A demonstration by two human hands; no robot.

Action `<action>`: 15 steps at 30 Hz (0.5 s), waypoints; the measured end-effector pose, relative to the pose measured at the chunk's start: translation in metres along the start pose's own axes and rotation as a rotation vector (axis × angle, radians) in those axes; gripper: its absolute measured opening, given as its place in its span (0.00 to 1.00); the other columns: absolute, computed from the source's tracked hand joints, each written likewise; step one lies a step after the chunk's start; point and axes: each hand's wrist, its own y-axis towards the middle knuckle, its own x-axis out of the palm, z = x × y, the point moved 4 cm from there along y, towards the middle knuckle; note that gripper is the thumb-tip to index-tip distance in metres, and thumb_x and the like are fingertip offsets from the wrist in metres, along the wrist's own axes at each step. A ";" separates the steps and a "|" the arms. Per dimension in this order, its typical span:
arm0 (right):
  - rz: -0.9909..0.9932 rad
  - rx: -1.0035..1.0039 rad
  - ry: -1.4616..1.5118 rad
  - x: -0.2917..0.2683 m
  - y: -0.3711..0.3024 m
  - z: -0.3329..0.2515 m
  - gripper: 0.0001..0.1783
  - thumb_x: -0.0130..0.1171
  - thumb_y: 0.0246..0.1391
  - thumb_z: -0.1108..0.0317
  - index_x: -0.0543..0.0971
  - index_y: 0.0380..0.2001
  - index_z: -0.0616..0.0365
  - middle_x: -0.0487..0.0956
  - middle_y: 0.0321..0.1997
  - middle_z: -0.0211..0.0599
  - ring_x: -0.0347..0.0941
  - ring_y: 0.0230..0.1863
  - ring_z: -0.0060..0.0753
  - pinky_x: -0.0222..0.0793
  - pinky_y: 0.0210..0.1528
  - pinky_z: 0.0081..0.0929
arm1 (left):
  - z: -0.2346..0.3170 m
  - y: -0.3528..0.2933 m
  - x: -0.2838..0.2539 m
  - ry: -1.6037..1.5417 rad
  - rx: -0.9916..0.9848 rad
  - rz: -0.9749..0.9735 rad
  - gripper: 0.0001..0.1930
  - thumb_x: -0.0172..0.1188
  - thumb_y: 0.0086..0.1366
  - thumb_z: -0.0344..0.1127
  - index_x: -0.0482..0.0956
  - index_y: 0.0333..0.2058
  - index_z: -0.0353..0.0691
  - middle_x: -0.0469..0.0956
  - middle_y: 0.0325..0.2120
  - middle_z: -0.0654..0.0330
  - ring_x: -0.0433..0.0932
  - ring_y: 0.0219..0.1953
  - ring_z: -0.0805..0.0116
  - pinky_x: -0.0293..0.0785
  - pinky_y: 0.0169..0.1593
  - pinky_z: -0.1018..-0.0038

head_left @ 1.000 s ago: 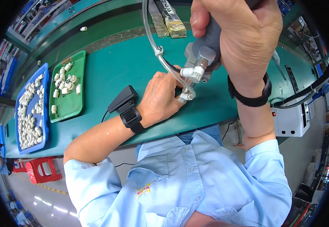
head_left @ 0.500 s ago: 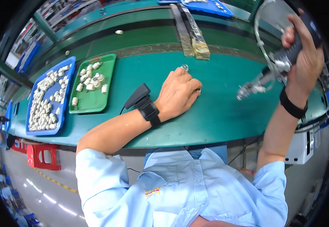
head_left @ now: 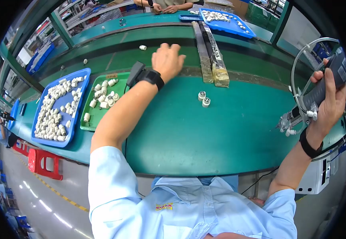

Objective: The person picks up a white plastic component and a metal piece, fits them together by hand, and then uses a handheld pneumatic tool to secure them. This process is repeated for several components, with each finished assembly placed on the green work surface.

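Observation:
My left hand is stretched out over the green conveyor belt, thumb spread from the fingers and nothing seen in it. To its left on the belt lies a small white cylindrical piece, like a lamp socket. Two similar sockets stand side by side on the green worktop, metal showing in their tops. At the right, my right hand is wrapped round a dark grey power screwdriver with a metal nose and a looping hose. The screwdriver is held above the worktop, its tip pointing down-left.
A blue tray with many white sockets stands at the left, beside a green tray partly behind my left forearm. Wrapped long bars lie across the belt's edge. Another person's hands and a blue tray show at the far side.
My left hand has left the sockets on the worktop and moved far and left over the belt. My right hand has drawn the screwdriver right and lower, away from the sockets.

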 end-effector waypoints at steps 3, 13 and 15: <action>0.077 -0.011 -0.018 0.003 -0.007 -0.006 0.22 0.58 0.61 0.71 0.69 0.56 0.71 0.78 0.47 0.50 0.78 0.42 0.30 0.75 0.45 0.25 | -0.052 0.030 0.025 0.221 -0.171 -0.090 0.23 0.63 0.59 0.50 0.76 0.49 0.46 0.75 0.42 0.43 0.77 0.46 0.43 0.76 0.45 0.53; 0.253 -0.259 -0.094 -0.014 -0.032 -0.028 0.29 0.53 0.62 0.68 0.61 0.62 0.71 0.68 0.60 0.59 0.70 0.58 0.49 0.71 0.54 0.43 | -0.128 0.054 0.076 0.321 -0.537 -0.228 0.29 0.59 0.61 0.60 0.74 0.54 0.48 0.69 0.52 0.45 0.68 0.57 0.45 0.69 0.55 0.49; 0.281 -0.282 -0.076 -0.019 -0.036 -0.030 0.30 0.54 0.61 0.66 0.62 0.62 0.71 0.69 0.60 0.60 0.70 0.58 0.52 0.70 0.55 0.46 | -0.134 0.056 0.087 0.358 -0.467 -0.264 0.25 0.60 0.61 0.57 0.77 0.50 0.47 0.70 0.50 0.45 0.70 0.54 0.44 0.71 0.52 0.50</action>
